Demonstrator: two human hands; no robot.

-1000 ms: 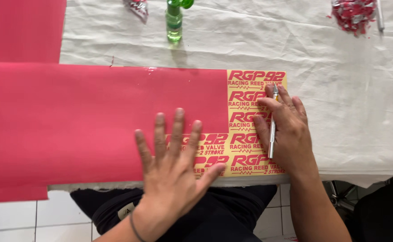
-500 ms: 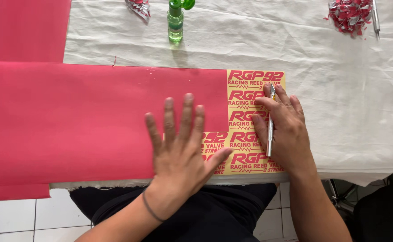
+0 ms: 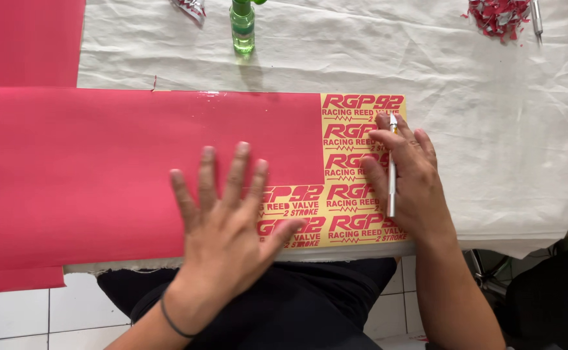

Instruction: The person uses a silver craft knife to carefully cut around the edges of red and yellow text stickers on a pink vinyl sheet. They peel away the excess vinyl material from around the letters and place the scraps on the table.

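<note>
The left hand (image 3: 222,223) lies flat with fingers spread, gripping nothing, pressed on the red vinyl sheet (image 3: 102,168) near the surface's front edge; its thumb reaches onto the yellow sticker sheet (image 3: 355,194) just to its right. The right hand (image 3: 407,178) rests on that sticker sheet, fingers closed round a slim silver craft knife (image 3: 392,175) pointing toward the far edge; a green bottle (image 3: 242,29) stands at the far edge.

Sticker workshop: red vinyl sheet (image 3: 102,162) on cloth-covered table (image 3: 478,129), vinyl scrap pile (image 3: 498,14), white-tiled floor (image 3: 11,317).
</note>
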